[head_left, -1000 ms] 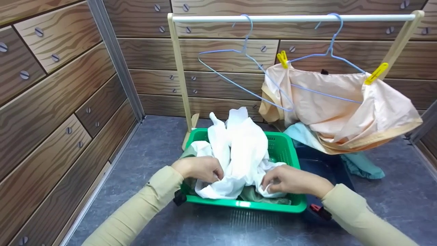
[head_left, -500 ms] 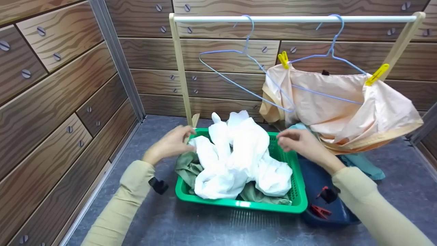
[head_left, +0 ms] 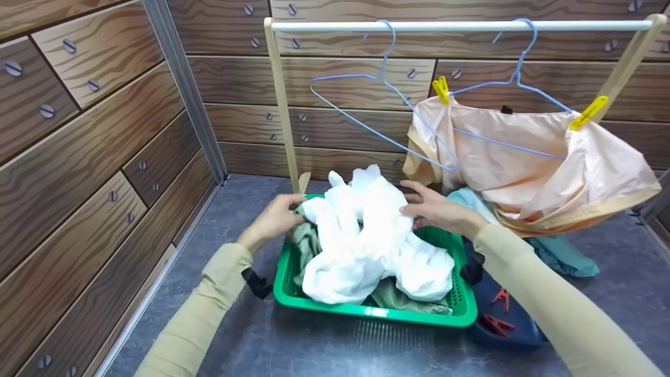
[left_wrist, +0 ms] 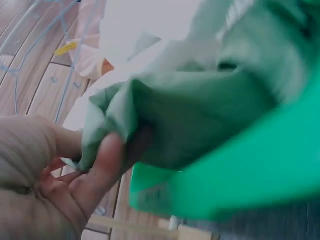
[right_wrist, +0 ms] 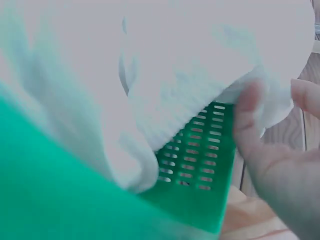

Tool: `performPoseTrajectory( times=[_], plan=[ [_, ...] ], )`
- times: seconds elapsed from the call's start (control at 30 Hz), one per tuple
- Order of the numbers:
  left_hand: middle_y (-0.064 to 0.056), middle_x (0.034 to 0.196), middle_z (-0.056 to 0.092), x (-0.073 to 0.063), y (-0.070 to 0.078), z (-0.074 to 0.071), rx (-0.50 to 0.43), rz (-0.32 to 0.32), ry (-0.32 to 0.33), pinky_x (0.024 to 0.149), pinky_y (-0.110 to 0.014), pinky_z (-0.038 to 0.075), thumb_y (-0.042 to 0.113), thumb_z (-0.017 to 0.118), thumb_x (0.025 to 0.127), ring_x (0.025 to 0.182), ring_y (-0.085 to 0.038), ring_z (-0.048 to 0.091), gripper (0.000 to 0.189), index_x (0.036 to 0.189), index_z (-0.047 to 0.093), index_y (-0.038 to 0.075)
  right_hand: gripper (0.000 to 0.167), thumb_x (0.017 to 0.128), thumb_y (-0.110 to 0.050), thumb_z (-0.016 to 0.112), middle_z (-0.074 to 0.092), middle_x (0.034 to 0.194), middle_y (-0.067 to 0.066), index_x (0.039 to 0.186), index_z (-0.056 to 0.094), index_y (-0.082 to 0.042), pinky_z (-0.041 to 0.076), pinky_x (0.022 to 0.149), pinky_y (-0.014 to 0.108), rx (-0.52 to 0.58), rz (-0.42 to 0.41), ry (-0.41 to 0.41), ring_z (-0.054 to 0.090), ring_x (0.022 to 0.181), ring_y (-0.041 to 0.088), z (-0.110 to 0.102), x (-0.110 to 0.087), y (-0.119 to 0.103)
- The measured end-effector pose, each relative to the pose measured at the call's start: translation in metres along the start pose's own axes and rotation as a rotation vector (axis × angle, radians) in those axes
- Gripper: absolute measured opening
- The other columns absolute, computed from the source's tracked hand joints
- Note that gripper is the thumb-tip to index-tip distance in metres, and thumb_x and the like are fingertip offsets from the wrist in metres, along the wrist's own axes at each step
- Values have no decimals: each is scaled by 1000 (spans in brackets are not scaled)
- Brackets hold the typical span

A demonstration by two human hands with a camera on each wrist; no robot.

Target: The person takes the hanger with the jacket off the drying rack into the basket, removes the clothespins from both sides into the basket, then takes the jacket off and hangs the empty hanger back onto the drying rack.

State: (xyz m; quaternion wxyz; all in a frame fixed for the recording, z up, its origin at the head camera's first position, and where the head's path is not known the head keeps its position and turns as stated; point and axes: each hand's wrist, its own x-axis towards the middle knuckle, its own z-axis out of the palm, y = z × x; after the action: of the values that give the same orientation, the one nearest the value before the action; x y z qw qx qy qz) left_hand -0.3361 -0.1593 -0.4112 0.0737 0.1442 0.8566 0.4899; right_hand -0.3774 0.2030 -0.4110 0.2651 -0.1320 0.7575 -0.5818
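On my head feed, exposure is bright; the white cloth (head_left: 361,251) clips toward pure white and loses fold detail. I register a glare spot on the front rim of the green basket (head_left: 376,312) and a soft sheen on the dark tabletop (head_left: 450,361). My left-wrist feed is washed out, the green cloth (left_wrist: 200,115) blurring rightward. My right-wrist feed is hazy; the slotted wall (right_wrist: 202,150) resolves best.

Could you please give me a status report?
Left hand pinches green cloth. Right hand at white cloth, fingers spread. White cloth partly covers green, inside basket.
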Motion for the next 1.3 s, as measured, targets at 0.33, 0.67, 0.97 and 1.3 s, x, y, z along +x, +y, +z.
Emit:
performPoseTrajectory(
  times=[0.33, 0.67, 0.97, 1.3],
  plan=[
    [-18, 127, 55, 31, 9, 8, -153, -118, -68, 69, -39, 57, 4, 46, 101, 86, -29, 63, 30, 125, 63, 1, 62, 97, 2, 48, 50, 138, 11, 153, 33, -21, 40, 60, 31, -172, -165, -143, 47, 75, 22, 8, -10, -2],
    [-10, 163, 10, 56, 11, 19, 76, 101, -255, 58, -30, 32, -21, 54, 83, 108, -22, 52, 99, 159, 10, 25, 56, 98, 5, 43, 46, 147, 5, 149, 44, -18, 43, 72, 32, -512, -330, -224, 54, 86, 16, 33, -23, 0],
    [-3, 152, 41, 52, 16, 34, 399, 61, -482, 101, -31, 35, -11, 43, 91, 139, -21, 35, 67, 150, 44, 20, 53, 98, 5, 41, 51, 143, 5, 146, 49, -16, 43, 96, 42, -831, -284, -274, 51, 119, 17, 52, -35, 3],
    [0, 153, 40, 42, 16, 54, 665, -142, -721, 88, -32, 32, -2, 41, 93, 119, -19, 41, 65, 151, 42, 28, 37, 103, -5, 46, 65, 117, -6, 125, 67, -26, 44, 83, 37, -951, -116, -355, 56, 95, 13, 50, -39, 11]
  ],
)
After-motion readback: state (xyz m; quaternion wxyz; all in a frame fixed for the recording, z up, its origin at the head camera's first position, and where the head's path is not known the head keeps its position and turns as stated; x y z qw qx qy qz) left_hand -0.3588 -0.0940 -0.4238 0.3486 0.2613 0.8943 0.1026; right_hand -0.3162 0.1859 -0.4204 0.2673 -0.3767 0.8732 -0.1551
